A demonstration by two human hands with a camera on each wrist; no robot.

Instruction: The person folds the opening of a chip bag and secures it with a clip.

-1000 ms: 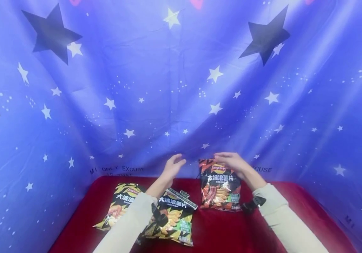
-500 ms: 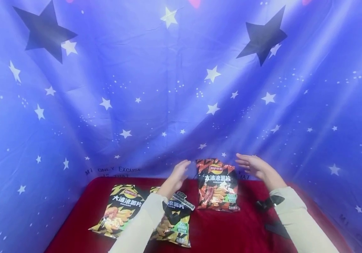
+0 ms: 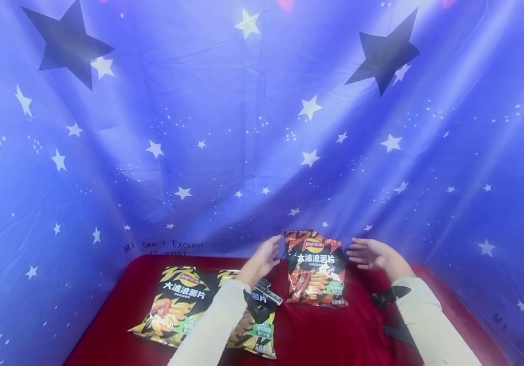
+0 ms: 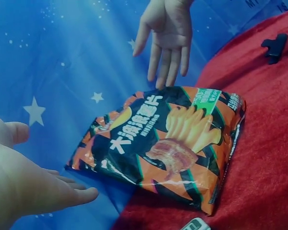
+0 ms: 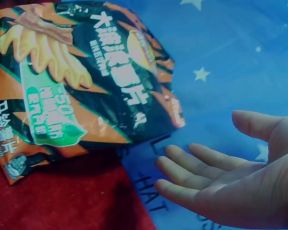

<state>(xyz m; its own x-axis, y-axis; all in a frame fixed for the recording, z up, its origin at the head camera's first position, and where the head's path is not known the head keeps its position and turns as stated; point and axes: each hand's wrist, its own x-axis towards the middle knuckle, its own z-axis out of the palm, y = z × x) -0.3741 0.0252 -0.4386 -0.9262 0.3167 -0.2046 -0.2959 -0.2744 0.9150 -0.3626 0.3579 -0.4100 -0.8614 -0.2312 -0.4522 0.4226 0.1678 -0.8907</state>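
Observation:
A red and black bag of potato chips stands near the back of the red-covered table, its printed front facing me. My left hand is just left of the bag, fingers straight and palm turned to it. On the other side, my right hand is held with fingers spread and extended, its palm toward the bag. In the right wrist view a gap shows between the fingers and the bag. Neither hand holds anything.
Two yellow and black chip bags lie to the left, one in full view and one partly behind my left sleeve. A piano-key clip sits at the second bag's top. A black clip lies on the red cloth. A starry curtain hangs behind.
My right hand has left the red bag's top corner and moved right, then lower beside it. My left hand has shifted right, closer to the bag's left edge.

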